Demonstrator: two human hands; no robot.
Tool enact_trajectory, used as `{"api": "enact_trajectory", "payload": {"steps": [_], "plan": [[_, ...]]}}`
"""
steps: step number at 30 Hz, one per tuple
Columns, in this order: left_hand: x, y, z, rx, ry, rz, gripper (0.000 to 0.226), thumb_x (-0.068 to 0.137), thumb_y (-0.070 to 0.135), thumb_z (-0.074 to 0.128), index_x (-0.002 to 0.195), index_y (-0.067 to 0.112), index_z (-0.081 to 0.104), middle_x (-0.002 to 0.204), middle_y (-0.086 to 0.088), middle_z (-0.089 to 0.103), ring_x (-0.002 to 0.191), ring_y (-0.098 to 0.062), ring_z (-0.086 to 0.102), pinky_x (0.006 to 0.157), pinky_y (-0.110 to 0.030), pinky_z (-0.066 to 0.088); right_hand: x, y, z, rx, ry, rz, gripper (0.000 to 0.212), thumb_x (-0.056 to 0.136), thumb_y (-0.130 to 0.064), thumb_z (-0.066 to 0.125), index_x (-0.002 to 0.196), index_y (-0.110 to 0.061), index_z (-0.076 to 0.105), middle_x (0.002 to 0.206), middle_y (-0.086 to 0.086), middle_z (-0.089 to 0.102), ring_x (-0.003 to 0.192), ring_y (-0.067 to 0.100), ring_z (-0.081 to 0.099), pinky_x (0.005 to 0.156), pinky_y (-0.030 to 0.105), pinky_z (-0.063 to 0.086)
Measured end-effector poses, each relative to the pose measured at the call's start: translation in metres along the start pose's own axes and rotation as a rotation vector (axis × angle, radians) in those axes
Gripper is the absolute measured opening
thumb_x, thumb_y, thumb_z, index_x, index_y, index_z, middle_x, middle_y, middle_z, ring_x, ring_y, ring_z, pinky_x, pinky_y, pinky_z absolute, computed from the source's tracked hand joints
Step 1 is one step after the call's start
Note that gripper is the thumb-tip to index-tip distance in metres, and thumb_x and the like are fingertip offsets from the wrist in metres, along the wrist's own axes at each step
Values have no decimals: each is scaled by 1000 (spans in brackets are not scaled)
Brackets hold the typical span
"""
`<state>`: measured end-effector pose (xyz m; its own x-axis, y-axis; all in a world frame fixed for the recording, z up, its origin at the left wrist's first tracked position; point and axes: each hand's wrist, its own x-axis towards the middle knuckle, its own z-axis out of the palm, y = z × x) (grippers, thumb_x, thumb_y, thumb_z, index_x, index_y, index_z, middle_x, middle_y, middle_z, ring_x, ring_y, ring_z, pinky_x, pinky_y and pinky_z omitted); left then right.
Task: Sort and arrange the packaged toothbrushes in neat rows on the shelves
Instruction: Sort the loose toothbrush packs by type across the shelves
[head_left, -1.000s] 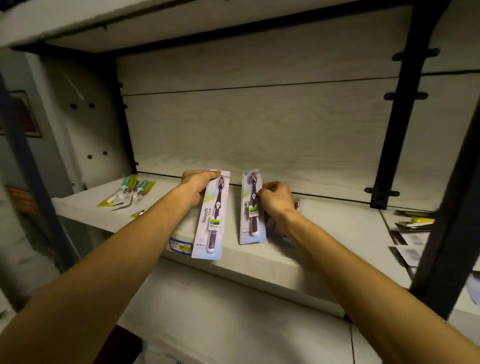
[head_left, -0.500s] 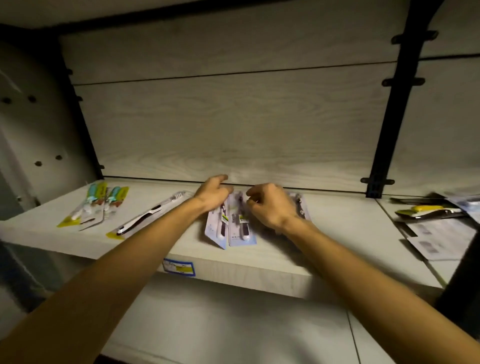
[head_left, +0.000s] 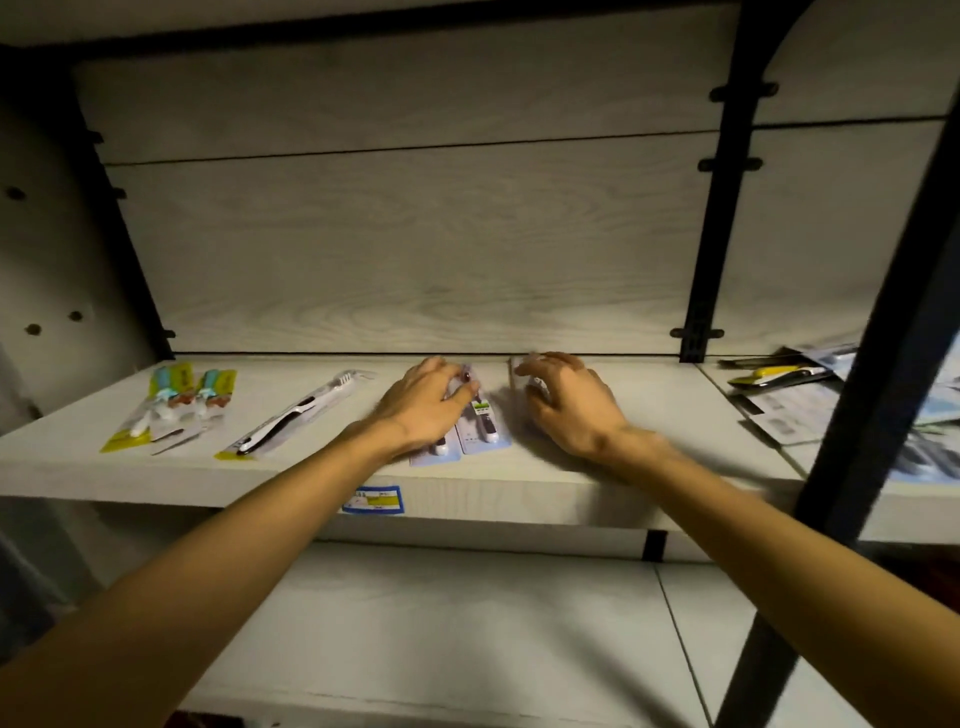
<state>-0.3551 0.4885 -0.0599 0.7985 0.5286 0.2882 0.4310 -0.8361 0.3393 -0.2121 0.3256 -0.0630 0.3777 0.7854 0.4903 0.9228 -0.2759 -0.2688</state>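
Left hand (head_left: 423, 402), frame centre, is laid w/ fingers curled loosely over two purple-brush packs (head_left: 480, 423); right hand (head_left: 569, 402), just beside, has fingers spread and arched over a blurred clear pack (head_left: 519, 384); whether it is gripped can't be told. Step judged: packs to be squared up side by side. Edges should be kept parallel to the shelf (head_left: 649, 467) front, w/ light downward pressure so cards don't slide or overlap. Packs are pale-blue flat cards, slim, lying near shelf front.
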Motion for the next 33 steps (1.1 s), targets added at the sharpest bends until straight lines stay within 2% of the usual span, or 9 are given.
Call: {"api": "enact_trajectory", "payload": {"steps": [4,7,12,16,20,22,26,29,33], "plan": [[-24,26,6,102,84,27,53,104,49,39,145,16,48,152,-6,42,138,-28,41,114,-37,31,-23,3,-12,-79,-78,92,46,100,-28,46,145,-18,47,151,6,47,146,30,28,114,42,32],[-40,47,7,143,110,58,55,104,49,38,146,15,45,153,-6,41,138,-28,41,116,-39,28,-43,4,-26,-152,-92,78,52,102,-35,43,151,-18,37,157,6,38,150,30,19,117,45,26],[-65,85,10,184,166,153,48,103,45,39,139,14,49,146,-5,47,129,-29,50,103,-42,39,-92,15,-60,-210,-115,26,50,102,-39,41,147,-16,39,149,8,45,139,29,35,109,43,36],[-92,136,24,127,277,198,42,102,36,44,138,15,51,140,-5,53,122,-28,54,92,-38,44,-152,33,-87,-131,-147,-31,49,104,-37,40,149,-17,37,148,8,46,133,27,44,107,41,41],[-122,200,40,142,312,283,37,101,35,48,133,17,56,133,-1,57,119,-24,55,93,-37,44,-212,58,-119,24,-183,-119,45,105,-32,41,147,-16,43,147,5,49,133,20,48,111,32,40],[-132,227,45,139,313,332,35,101,34,49,131,18,56,130,-1,59,115,-23,58,91,-37,47,-234,72,-133,83,-210,-120,42,103,-32,43,144,-20,48,141,1,56,126,15,54,106,30,45],[-151,303,66,151,322,462,28,98,29,54,122,18,62,115,-1,63,97,-23,64,76,-37,50,-289,132,-178,65,-166,-45,30,99,-29,50,125,-24,63,117,-4,69,102,14,66,88,34,55],[-157,355,91,152,280,516,29,98,34,51,124,22,60,118,4,61,93,-19,65,70,-34,52,-329,183,-216,12,-118,72,30,98,-28,51,125,-25,64,120,-6,70,104,14,67,89,39,55],[-148,419,125,188,212,580,33,96,38,50,125,25,59,124,7,60,97,-23,63,74,-34,48,-370,240,-260,-82,-63,189,31,96,-26,53,125,-27,64,120,-7,71,107,17,67,90,39,54]]}}
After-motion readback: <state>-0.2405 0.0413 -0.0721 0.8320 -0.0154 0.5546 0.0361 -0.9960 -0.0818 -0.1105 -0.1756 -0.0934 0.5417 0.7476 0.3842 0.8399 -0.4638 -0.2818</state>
